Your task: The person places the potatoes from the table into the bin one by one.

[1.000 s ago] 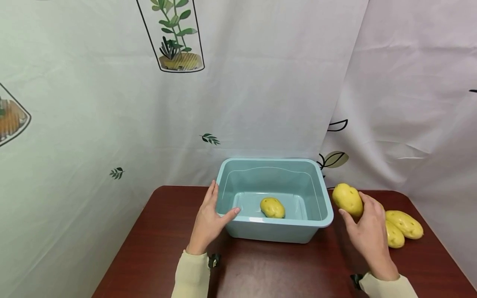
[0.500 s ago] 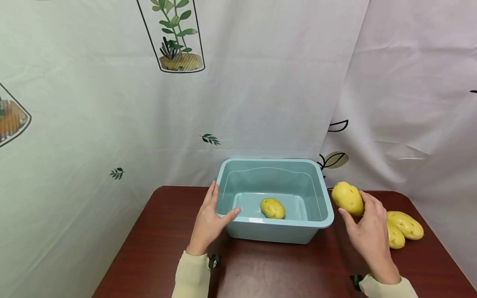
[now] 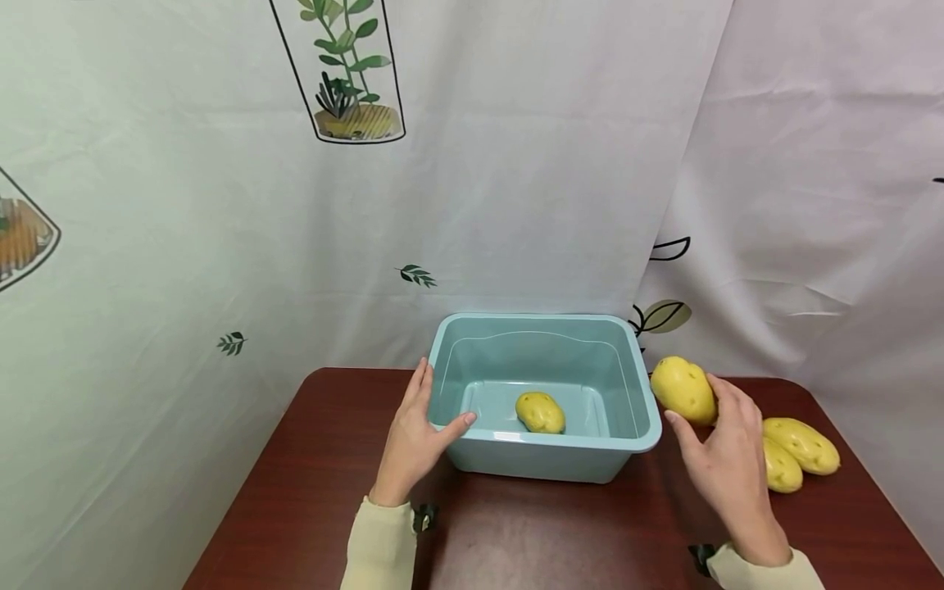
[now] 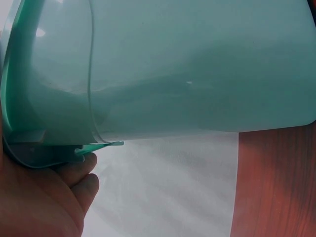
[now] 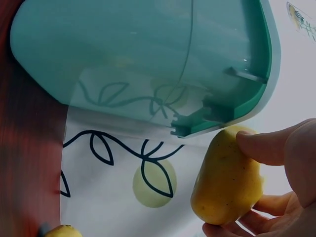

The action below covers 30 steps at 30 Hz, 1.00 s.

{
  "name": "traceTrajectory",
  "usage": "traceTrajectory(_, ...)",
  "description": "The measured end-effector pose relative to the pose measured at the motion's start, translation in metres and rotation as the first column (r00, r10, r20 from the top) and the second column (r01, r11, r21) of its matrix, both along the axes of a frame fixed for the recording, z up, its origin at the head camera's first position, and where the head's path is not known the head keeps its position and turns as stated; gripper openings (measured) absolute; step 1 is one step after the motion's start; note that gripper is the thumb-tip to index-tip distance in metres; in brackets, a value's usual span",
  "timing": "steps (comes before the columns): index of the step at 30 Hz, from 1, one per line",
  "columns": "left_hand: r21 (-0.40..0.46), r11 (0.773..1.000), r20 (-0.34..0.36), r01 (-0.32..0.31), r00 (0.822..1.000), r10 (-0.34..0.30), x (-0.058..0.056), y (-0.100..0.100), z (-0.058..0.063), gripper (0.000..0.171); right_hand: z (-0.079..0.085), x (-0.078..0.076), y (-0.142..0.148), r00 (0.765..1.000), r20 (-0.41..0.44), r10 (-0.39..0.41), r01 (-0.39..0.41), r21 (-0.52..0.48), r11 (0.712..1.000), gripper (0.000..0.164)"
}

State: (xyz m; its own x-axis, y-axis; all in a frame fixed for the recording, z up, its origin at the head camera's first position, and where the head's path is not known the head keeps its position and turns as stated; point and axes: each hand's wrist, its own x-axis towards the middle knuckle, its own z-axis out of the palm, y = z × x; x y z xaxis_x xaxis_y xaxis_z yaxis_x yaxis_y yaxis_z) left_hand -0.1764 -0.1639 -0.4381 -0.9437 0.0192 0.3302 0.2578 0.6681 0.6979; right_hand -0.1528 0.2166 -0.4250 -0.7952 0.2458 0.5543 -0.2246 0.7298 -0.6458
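A light blue plastic basin (image 3: 537,459) stands on the table, with one yellow potato (image 3: 540,412) lying on its floor. My left hand (image 3: 410,442) rests at the basin's front left corner, fingers straight along the left rim and thumb over the front rim. In the left wrist view the fingertips (image 4: 86,185) show just under the rim. Off the basin's right side, my right hand (image 3: 730,459) holds a second potato (image 3: 683,391) between thumb and fingers, raised to about rim height. The right wrist view shows that potato (image 5: 228,180) close by the basin's rim.
Two more potatoes, a long one (image 3: 802,445) and a shorter one partly behind my right hand (image 3: 782,467), lie on the table's right side. The dark red wooden table (image 3: 546,533) ends at a white patterned curtain (image 3: 531,205) close behind the basin.
My right hand has shifted slightly left with the held potato, which sits a little higher and nearer the basin. My left hand and the basin have stayed put.
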Motion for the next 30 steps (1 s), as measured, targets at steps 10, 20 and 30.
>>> traceTrajectory(10,-0.001,1.0,0.003,0.003,1.0,-0.003,0.0,0.0,-0.001,0.106,0.003,0.001,-0.004,0.999,-0.034,0.003,-0.003,-0.008,1.0,0.07)
traceTrajectory(20,0.004,1.0,0.012,-0.004,1.0,0.004,0.0,0.001,-0.001,0.108,0.005,0.002,-0.007,0.995,-0.096,0.024,-0.023,0.005,1.0,0.071)
traceTrajectory(30,-0.004,1.0,0.015,-0.001,1.0,0.002,0.0,0.0,0.0,0.108,0.009,0.003,-0.012,0.993,-0.108,0.045,-0.044,0.013,0.999,0.074)
